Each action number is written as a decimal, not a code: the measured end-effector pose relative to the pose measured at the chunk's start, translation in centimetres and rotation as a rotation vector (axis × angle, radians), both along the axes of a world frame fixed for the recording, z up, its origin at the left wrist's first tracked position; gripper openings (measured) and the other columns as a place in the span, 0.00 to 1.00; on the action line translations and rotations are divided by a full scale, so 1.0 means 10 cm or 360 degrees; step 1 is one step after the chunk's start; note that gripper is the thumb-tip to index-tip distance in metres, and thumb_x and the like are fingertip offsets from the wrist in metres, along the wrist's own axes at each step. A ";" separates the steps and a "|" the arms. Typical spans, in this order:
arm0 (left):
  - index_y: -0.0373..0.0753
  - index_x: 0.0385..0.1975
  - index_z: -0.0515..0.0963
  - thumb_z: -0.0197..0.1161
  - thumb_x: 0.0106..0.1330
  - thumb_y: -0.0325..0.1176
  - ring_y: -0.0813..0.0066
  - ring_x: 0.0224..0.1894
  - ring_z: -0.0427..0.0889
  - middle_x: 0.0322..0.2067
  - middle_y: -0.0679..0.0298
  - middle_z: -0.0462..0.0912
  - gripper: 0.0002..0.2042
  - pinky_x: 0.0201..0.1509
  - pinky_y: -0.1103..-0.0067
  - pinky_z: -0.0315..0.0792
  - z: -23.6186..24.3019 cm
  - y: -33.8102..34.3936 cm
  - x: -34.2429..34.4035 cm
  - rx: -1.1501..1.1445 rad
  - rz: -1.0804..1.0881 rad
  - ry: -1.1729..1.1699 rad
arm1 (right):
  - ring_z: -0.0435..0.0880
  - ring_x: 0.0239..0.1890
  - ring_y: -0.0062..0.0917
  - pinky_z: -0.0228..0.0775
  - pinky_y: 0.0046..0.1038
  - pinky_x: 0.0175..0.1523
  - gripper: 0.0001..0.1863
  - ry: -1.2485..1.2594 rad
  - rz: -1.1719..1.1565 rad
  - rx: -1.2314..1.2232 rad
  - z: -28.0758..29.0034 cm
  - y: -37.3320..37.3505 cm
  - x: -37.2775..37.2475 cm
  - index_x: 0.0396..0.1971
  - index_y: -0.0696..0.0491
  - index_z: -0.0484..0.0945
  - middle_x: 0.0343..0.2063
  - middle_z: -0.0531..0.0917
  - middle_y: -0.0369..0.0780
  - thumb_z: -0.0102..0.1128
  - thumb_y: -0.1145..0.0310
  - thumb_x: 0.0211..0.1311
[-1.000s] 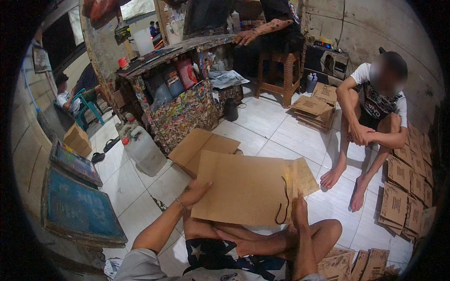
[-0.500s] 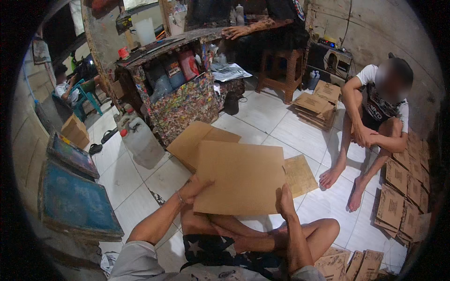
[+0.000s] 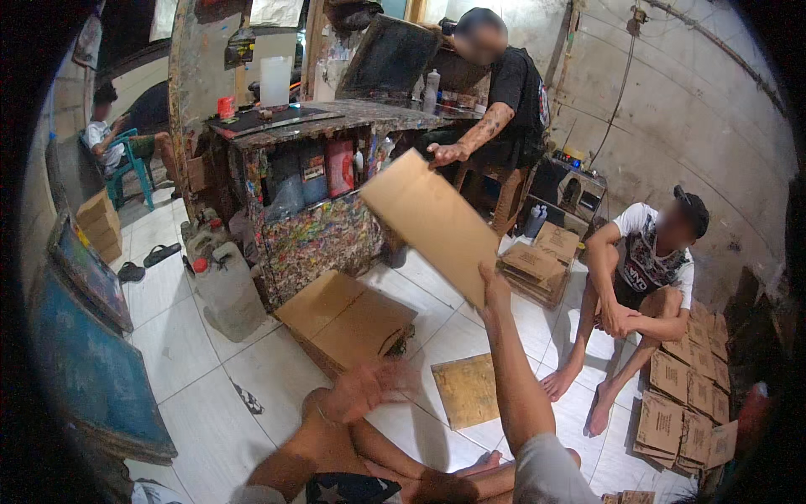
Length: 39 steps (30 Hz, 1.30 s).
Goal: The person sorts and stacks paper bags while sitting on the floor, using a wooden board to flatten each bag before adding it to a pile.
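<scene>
Cardboard sheet [image 3: 432,225]: raised, tilted, between you and a co-worker's hand [image 3: 449,154] at its far corner.
Your right hand [image 3: 494,290]: fingers closed on the near end.
Your left hand [image 3: 365,392]: blurred, fingers extended, near the cardboard stack [image 3: 344,315].
Yellowish board [image 3: 466,391]: flat on the floor tiles [image 3: 191,427], right of the stack.

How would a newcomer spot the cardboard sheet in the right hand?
Find the paint-crusted workbench. Before it, the right hand holds a brown cardboard sheet slanting up toward a co-worker's hand. Unlike the cardboard stacks, it is off the floor.
</scene>
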<state>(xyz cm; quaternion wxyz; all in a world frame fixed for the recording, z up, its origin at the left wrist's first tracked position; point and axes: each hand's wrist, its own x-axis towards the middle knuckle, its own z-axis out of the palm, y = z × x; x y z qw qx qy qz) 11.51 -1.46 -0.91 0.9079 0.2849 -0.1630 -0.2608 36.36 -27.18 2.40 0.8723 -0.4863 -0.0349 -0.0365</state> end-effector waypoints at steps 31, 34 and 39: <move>0.32 0.56 0.68 0.57 0.62 0.55 0.54 0.58 0.69 0.57 0.47 0.70 0.33 0.63 0.65 0.61 -1.00 0.17 1.25 0.3691 0.1092 -0.1098 | 0.68 0.55 0.48 0.62 0.55 0.55 0.32 0.0570 -0.0248 -0.2742 -3.00 -1.43 -1.82 0.51 0.57 0.68 0.54 0.68 0.50 0.67 0.55 0.49; 0.33 0.52 0.70 0.56 0.63 0.53 0.56 0.57 0.71 0.53 0.50 0.72 0.29 0.60 0.65 0.63 -0.76 0.17 1.37 0.3557 0.0542 -0.0728 | 0.64 0.58 0.47 0.61 0.55 0.55 0.40 0.0933 -0.0468 -0.2635 -2.73 -1.52 -1.84 0.54 0.56 0.64 0.57 0.64 0.50 0.73 0.54 0.42; 0.33 0.40 0.74 0.56 0.62 0.46 0.54 0.43 0.77 0.38 0.50 0.79 0.20 0.48 0.67 0.70 -0.99 0.76 1.32 0.3131 0.1076 -0.1193 | 0.70 0.54 0.45 0.63 0.48 0.56 0.42 0.1237 -0.0268 -0.2518 -2.35 -1.37 -1.89 0.53 0.57 0.66 0.51 0.72 0.51 0.78 0.56 0.36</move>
